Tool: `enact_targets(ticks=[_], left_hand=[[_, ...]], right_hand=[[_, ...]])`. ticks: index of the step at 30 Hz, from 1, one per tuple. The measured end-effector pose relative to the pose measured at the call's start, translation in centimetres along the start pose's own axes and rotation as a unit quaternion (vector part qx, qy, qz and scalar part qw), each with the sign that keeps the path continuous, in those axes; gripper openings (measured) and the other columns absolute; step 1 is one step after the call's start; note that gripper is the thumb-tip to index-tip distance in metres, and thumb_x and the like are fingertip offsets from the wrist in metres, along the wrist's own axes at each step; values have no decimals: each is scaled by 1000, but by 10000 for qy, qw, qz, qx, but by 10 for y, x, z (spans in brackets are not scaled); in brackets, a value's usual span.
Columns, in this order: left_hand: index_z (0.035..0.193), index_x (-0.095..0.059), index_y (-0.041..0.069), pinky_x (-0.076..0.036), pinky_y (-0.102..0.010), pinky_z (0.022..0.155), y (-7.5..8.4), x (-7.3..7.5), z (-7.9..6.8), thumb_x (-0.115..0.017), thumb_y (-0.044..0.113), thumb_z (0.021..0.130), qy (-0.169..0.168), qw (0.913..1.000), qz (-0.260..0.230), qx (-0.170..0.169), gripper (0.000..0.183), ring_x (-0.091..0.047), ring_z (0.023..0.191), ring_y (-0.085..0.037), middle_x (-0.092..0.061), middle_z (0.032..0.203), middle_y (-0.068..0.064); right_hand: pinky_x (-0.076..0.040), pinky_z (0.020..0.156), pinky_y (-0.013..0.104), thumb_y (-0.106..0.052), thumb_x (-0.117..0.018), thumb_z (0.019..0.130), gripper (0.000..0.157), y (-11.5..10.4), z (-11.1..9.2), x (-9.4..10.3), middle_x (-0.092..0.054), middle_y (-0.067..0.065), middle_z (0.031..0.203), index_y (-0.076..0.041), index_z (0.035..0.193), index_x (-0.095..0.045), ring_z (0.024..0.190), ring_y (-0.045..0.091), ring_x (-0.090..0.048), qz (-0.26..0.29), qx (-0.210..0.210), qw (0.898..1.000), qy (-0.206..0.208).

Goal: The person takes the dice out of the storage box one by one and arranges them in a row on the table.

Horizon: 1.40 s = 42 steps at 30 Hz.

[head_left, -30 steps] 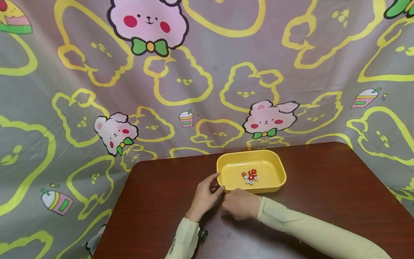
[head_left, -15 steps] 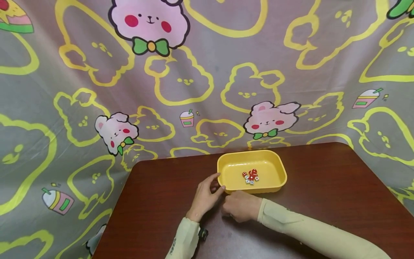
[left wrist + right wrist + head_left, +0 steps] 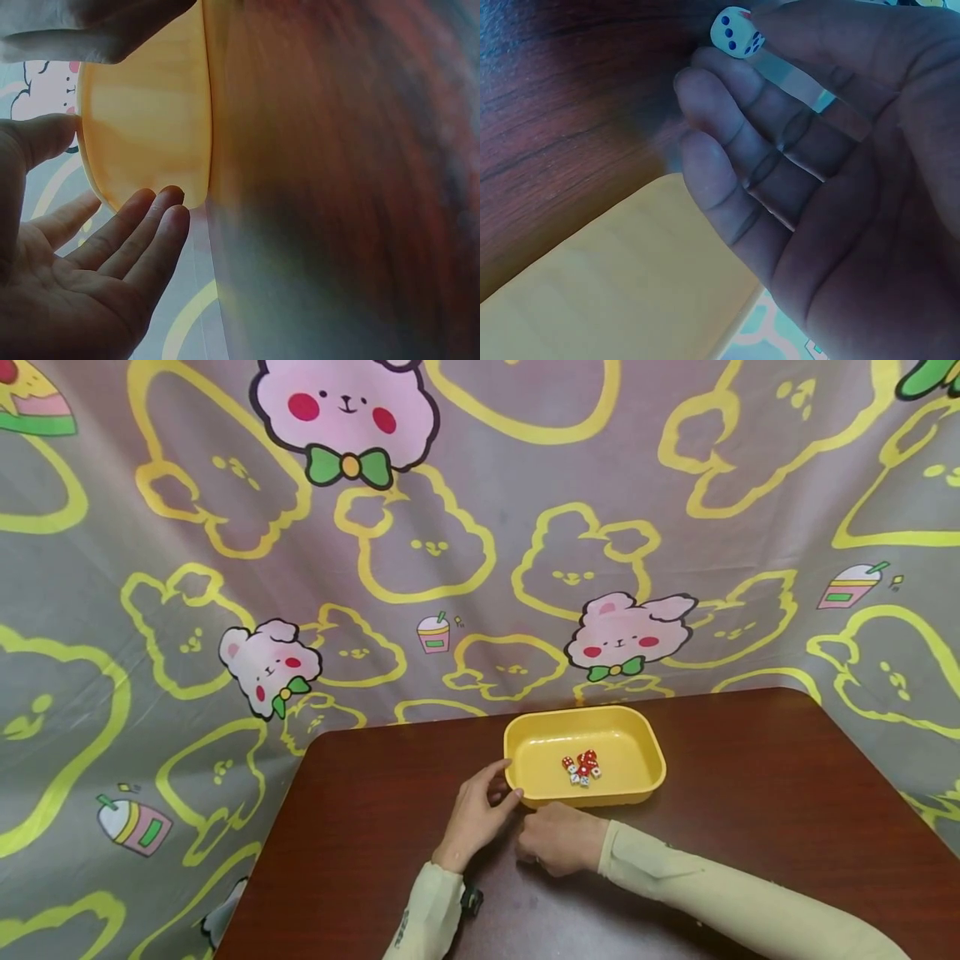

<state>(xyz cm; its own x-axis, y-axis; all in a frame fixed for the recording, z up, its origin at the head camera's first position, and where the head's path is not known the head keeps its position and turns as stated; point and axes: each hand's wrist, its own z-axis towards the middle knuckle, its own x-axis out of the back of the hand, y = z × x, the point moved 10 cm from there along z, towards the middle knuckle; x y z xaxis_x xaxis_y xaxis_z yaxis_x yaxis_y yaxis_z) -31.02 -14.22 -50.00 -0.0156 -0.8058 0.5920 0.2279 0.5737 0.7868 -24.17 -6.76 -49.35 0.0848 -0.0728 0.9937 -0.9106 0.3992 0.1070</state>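
Observation:
A yellow plastic tray (image 3: 637,789) stands toward the back of the table with several red and white dice (image 3: 581,768) lying in it. My left hand (image 3: 476,817) is at the tray's near left corner; in the left wrist view its fingers (image 3: 154,225) reach out along the outer wall, with the thumb by the rim. Just in front of the tray is my right hand (image 3: 558,839). Between its thumb and forefinger it pinches a white die (image 3: 735,32) with blue pips, close over the tabletop and hidden in the head view.
The brown wooden table (image 3: 750,785) runs back to a patterned cloth (image 3: 510,543) hanging behind it and at both sides. A small black object (image 3: 471,902) sits at the left wrist.

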Motion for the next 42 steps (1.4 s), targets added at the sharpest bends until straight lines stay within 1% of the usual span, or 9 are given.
enact_targets(ticks=[8,11,16,21,27,33,37,39,42], left_hand=[[146,-58,8,-63,-40,93,-1,-1,0,-74,23,98,-9,10000,27,-35,52,-74,112,-24,-69,138,-14],[146,-58,8,-63,-40,93,-1,0,0,-74,23,98,-4,10000,36,-36,52,-74,111,-24,-69,137,-14],[146,-58,8,-63,-40,93,0,0,0,-73,23,98,-6,10000,40,-18,52,-74,111,-24,-69,137,-14],[146,-59,9,-63,-40,92,0,1,0,-74,23,98,-4,10000,23,-5,52,-74,110,-24,-70,135,-14],[146,-59,9,-63,-37,92,-1,1,0,-74,23,98,-5,10000,-40,-48,52,-74,109,-22,-71,133,-14],[145,-59,7,-63,-36,90,0,1,0,-74,21,97,43,9999,-44,-145,52,-75,108,-23,-72,132,-14],[145,-59,8,-63,-37,91,0,1,0,-74,22,98,19,9999,-55,-143,51,-75,109,-23,-71,133,-13],[145,-60,9,-63,-36,92,-1,0,0,-74,23,98,-2,10000,-61,-72,51,-75,110,-22,-71,134,-12],[144,-60,8,-63,-36,91,-1,0,0,-74,23,98,8,10000,-34,-89,51,-75,110,-22,-71,134,-12]], right_hand=[[-32,43,26,-17,-83,79,27,-1,-1,3,-57,-16,60,-30,67,-62,49,7,-34,-64,10,10000,55],[-33,43,26,-18,-83,78,26,-1,-1,3,-60,-16,61,-31,67,-64,49,7,-36,-79,-1,10000,60],[-39,45,26,-20,-84,78,20,0,0,3,-67,-16,67,-33,72,-70,51,6,-47,-136,-30,9999,24],[-47,51,27,-21,-84,79,16,2,-1,8,-72,-15,75,-35,82,-76,61,7,-60,-52,-24,10000,-5],[-55,60,33,-23,-85,79,13,14,-3,23,-72,-10,80,-31,85,-77,70,11,-65,-76,-216,9997,132],[-55,58,36,-19,-82,83,12,22,-3,34,-72,-9,80,-29,86,-77,66,14,-65,67,-278,9996,83],[-53,56,35,-14,-81,81,13,26,-3,41,-69,-8,77,-26,82,-74,62,13,-59,155,-268,9995,91],[-51,56,35,-12,-80,81,14,28,-4,45,-67,-8,75,-24,81,-74,61,12,-56,218,-277,9993,88],[-51,55,36,-10,-79,82,15,33,-5,50,-66,-7,74,-24,80,-73,61,14,-56,208,-339,9991,137]])
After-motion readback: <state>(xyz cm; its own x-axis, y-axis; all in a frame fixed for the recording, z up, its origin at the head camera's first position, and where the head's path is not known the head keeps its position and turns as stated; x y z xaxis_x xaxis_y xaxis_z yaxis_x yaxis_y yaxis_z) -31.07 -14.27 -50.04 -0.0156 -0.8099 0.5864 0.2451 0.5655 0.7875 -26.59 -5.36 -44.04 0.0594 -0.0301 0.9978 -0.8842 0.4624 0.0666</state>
